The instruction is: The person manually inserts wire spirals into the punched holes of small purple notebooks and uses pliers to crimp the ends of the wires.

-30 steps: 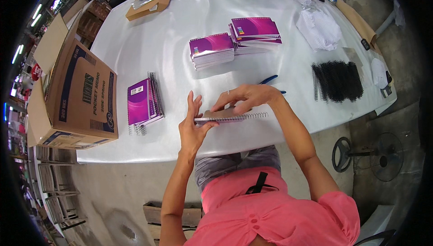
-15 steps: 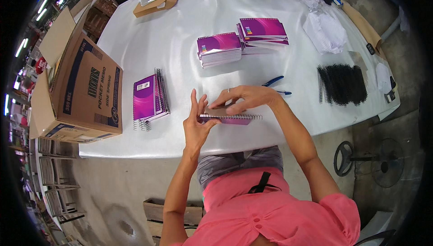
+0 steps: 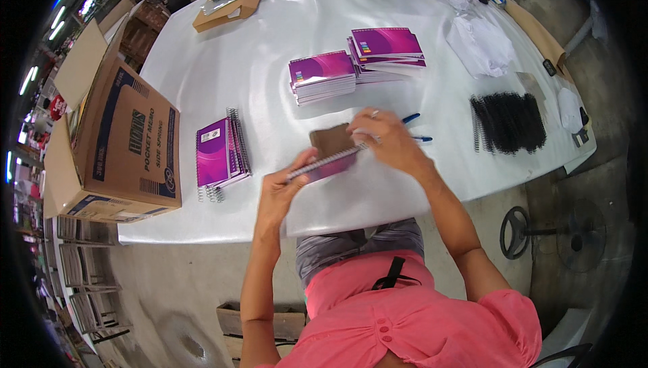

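My left hand (image 3: 275, 189) is closed on a small spiral notebook (image 3: 334, 140), thumb and fingers gripping the left end of its spine. The notebook is tilted, its right end raised, with a brown back board and a purple cover partly visible. A spiral coil (image 3: 327, 163) runs along its bound edge. My right hand (image 3: 388, 140), blurred by motion, has its fingers curled at the coil's right end. Just beyond that hand lies a tool with two blue handles (image 3: 410, 118), its head hidden. Several purple notebooks with loose coil ends (image 3: 214, 152) lie to the left.
Two stacks of purple notebooks (image 3: 322, 74) stand farther back. A pile of black spiral coils (image 3: 507, 123) lies at right, near crumpled white plastic (image 3: 480, 47). An open cardboard box (image 3: 131, 145) borders the left side. A shallow cardboard box (image 3: 229, 7) sits at the far left.
The notebook has gone from nearly level to tilted, its right end higher. My right hand has moved from over the boards to the coil's right end. The view has shifted slightly.
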